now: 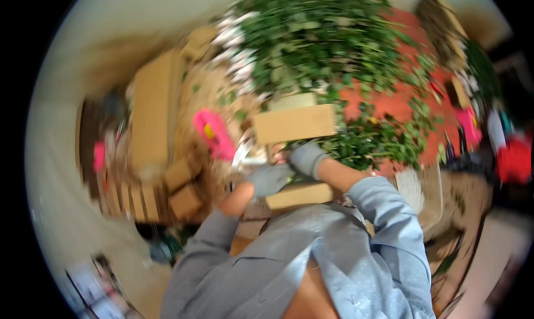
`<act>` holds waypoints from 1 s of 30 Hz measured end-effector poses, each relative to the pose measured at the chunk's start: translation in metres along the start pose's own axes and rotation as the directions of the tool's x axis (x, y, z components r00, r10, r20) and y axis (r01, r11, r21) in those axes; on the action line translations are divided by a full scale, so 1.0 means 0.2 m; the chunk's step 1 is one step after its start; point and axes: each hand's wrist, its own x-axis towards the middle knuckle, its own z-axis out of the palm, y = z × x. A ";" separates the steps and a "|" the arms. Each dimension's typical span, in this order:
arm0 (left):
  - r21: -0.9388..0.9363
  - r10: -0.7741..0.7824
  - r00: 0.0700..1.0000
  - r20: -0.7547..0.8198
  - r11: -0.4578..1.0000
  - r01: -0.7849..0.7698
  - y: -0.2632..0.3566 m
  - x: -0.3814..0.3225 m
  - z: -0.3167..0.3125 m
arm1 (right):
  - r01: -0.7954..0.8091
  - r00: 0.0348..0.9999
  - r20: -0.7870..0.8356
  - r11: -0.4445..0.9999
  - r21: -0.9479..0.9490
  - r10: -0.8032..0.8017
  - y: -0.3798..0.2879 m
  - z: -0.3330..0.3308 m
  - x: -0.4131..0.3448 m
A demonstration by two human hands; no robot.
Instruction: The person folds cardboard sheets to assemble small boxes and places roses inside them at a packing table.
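Note:
Both my hands wear grey gloves and are close together at the table's near side, blurred by motion. My left hand (269, 181) has a bit of green at its fingers, and what it grips cannot be made out. Just beyond it, my right hand (306, 158) reaches below a corrugated cardboard piece (294, 123), its fingers hidden. Cut leafy stems (354, 145) lie alongside the right hand. Another cardboard piece (298, 196) is between my hands and my body. A pink tape dispenser (215, 135) with a yellow hub lies left of the hands, near a white object (246, 154).
A large heap of leafy stems (317, 39), with pale wrapped ends at its left, covers the far side. Red table surface (371, 100) shows at right. Cardboard boxes (152, 110) stand at left, smaller ones (183, 198) nearer. Another pink dispenser (468, 125) is far right.

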 end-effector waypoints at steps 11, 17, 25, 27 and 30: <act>-0.186 -0.225 0.973 0.056 0.955 0.231 0.11 -0.08 0.06 | 0.226 0.974 0.143 0.842 -0.490 -0.178 -0.05 -0.06 0.02; -0.172 -0.232 0.973 0.021 0.957 0.232 0.04 -0.04 0.15 | 0.236 0.971 0.087 0.831 -0.504 -0.223 0.01 0.02 0.01; -0.191 -0.257 0.963 0.074 0.945 0.267 0.06 -0.05 0.10 | 0.261 0.962 0.078 0.798 -0.543 -0.261 0.02 0.06 0.01; -0.184 -0.252 0.965 0.069 0.948 0.261 0.06 -0.05 0.10 | 0.257 0.965 0.094 0.808 -0.530 -0.245 0.02 0.06 0.02; -0.181 -0.234 0.972 0.033 0.955 0.236 0.04 -0.06 0.13 | 0.282 0.958 0.095 0.817 -0.504 -0.271 0.01 0.05 0.02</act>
